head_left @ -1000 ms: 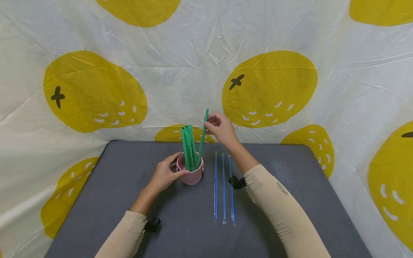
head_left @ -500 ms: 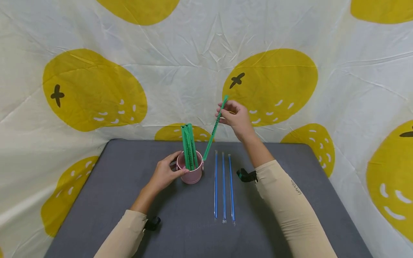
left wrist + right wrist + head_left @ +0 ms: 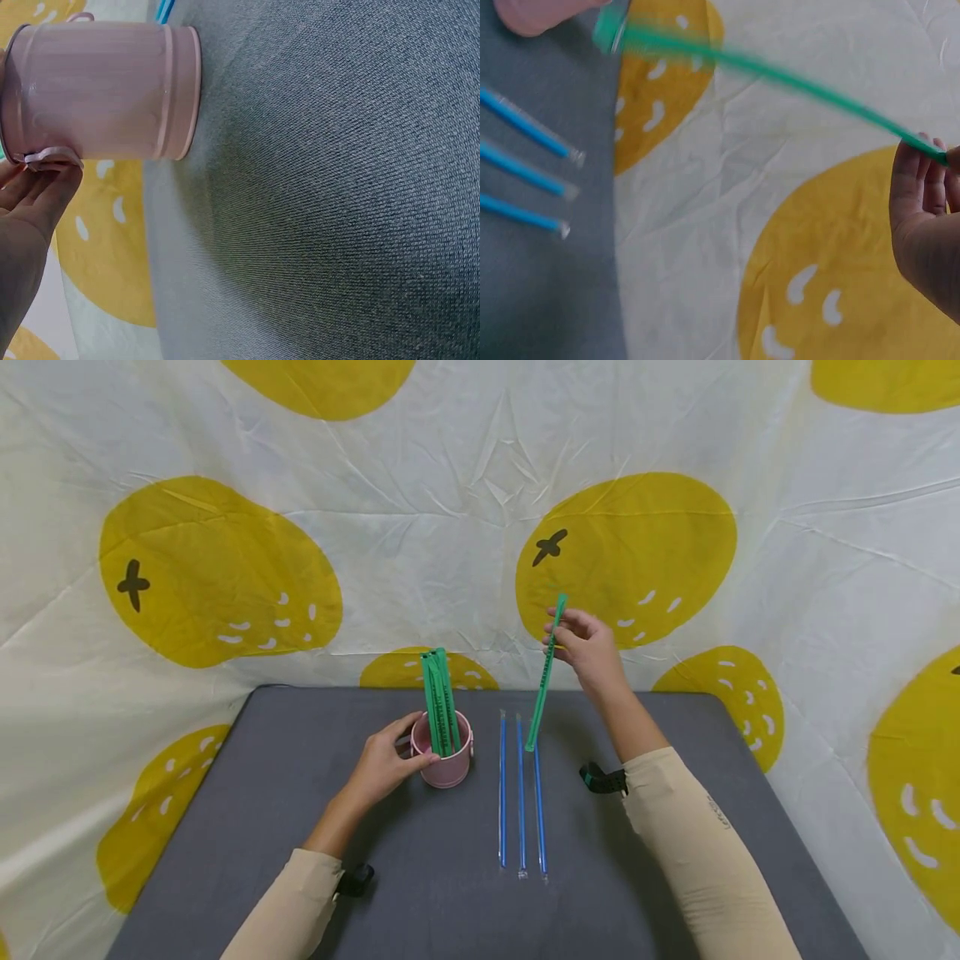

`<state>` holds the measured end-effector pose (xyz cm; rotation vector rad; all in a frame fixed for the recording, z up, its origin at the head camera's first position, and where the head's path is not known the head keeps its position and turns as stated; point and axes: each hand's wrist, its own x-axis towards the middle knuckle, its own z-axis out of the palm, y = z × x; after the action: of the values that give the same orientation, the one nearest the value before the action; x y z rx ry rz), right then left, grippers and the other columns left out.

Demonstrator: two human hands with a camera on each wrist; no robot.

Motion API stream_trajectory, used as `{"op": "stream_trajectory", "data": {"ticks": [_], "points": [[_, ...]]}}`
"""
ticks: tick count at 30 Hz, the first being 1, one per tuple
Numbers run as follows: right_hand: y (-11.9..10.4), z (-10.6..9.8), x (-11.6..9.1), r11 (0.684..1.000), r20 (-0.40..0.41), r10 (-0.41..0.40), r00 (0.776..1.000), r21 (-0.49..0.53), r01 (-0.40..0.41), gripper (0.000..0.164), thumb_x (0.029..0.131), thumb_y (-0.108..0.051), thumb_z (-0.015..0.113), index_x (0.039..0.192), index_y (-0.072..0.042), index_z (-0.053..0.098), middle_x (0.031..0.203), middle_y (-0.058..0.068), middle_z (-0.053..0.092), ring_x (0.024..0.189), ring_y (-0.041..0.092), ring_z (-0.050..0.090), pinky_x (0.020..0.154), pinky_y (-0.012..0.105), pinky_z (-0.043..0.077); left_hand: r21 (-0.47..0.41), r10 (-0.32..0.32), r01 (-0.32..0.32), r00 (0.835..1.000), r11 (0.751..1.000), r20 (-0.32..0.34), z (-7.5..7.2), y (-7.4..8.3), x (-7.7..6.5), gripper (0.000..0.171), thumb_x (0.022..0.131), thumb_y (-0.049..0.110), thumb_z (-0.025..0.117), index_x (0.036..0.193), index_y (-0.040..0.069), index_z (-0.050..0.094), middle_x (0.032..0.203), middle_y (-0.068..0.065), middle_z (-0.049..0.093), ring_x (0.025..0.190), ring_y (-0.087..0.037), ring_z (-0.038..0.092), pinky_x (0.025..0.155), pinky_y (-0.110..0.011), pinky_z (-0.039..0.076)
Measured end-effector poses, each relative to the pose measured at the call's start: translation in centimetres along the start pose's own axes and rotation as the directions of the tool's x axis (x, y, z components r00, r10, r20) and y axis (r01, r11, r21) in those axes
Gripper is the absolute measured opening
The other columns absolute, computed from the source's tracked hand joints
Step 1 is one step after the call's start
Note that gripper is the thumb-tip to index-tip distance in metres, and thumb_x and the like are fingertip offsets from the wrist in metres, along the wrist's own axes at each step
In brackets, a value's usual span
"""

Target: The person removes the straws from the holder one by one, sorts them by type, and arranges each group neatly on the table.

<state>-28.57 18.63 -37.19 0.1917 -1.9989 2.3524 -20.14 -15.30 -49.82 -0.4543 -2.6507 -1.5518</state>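
Note:
My right hand (image 3: 592, 647) pinches a long green wrapped straw (image 3: 546, 672) near its upper end. The straw hangs at a slant above the table, its printed side showing, and its lower end overlaps the tops of the blue straws in the head view. In the right wrist view, the far end of the green straw (image 3: 802, 88) is blurred. My left hand (image 3: 382, 764) grips a small pink bucket (image 3: 444, 773) at its left side, thumb at the near rim. Several more green straws (image 3: 438, 702) lean upright inside it. The left wrist view shows fingers at the bucket's side handle (image 3: 56, 155).
Three blue straws (image 3: 521, 810) in clear wrappers lie side by side, pointing away from me, right of the bucket. The grey table (image 3: 450, 893) ends at a white curtain (image 3: 420, 568) printed with yellow fruit.
The right hand has drawn the green straw out of the bucket and carried it right, over the far ends of the blue straws. The left hand keeps its hold on the bucket.

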Motion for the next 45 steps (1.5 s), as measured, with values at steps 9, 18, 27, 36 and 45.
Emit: {"op": "stream_trajectory", "data": {"ticks": [9, 18, 27, 36, 45], "points": [[1.6, -2.7, -1.5, 0.996, 0.018, 0.082, 0.996, -0.021, -0.082, 0.035, 0.101, 0.000, 0.062, 0.136, 0.002, 0.057, 0.100, 0.002, 0.072, 0.086, 0.012, 0.074, 0.085, 0.034, 0.065, -0.006, -0.006, 0.006, 1.000, 1.000, 0.002, 0.0, 0.2, 0.0, 0.083, 0.079, 0.027, 0.092, 0.149, 0.005, 0.053, 0.145, -0.019, 0.060, 0.125, -0.036, 0.066, 0.099, -0.048, 0.060], [4.4, -5.4, -3.1, 0.971, 0.059, 0.128, 0.990, -0.209, -0.113, 0.045, 0.102, -0.010, 0.065, 0.142, 0.006, 0.051, 0.120, 0.010, 0.073, 0.099, 0.012, 0.076, 0.083, 0.027, 0.065, 0.004, -0.011, 0.011, 1.000, 1.000, 0.009, -0.1, 0.2, -0.2, 0.083, 0.080, 0.029, 0.091, 0.149, 0.005, 0.053, 0.145, -0.019, 0.060, 0.125, -0.036, 0.066, 0.098, -0.047, 0.060], [7.9, -7.5, -4.3, 0.913, 0.075, 0.256, 0.964, -0.346, -0.216, 0.045, 0.104, -0.011, 0.063, 0.144, 0.005, 0.051, 0.127, 0.014, 0.072, 0.101, 0.013, 0.076, 0.083, 0.029, 0.065, -0.009, -0.014, 0.015, 1.000, 1.000, 0.010, 0.0, 0.2, -0.1, 0.083, 0.080, 0.029, 0.091, 0.150, 0.004, 0.052, 0.146, -0.019, 0.059, 0.126, -0.037, 0.065, 0.099, -0.050, 0.059], [11.0, -7.8, -5.7, 0.895, 0.076, 0.366, 0.928, -0.303, -0.328, 0.047, 0.104, 0.000, 0.058, 0.146, 0.014, 0.042, 0.104, 0.005, 0.068, 0.090, 0.009, 0.075, 0.082, 0.032, 0.066, -0.005, -0.017, 0.017, 1.000, 1.000, 0.017, -0.1, 0.5, 0.1, 0.083, 0.081, 0.029, 0.091, 0.150, 0.005, 0.052, 0.147, -0.018, 0.059, 0.126, -0.037, 0.065, 0.100, -0.048, 0.059], [12.7, -7.3, -6.9, 0.850, 0.048, 0.466, 0.883, -0.302, -0.432, 0.039, 0.104, -0.001, 0.058, 0.137, 0.015, 0.048, 0.103, 0.006, 0.066, 0.089, 0.010, 0.070, 0.079, 0.029, 0.065, -0.013, -0.021, 0.021, 1.000, 1.000, 0.013, 0.0, 0.3, 0.0, 0.082, 0.080, 0.028, 0.092, 0.149, 0.005, 0.053, 0.145, -0.019, 0.060, 0.126, -0.041, 0.064, 0.100, -0.051, 0.058]]}}
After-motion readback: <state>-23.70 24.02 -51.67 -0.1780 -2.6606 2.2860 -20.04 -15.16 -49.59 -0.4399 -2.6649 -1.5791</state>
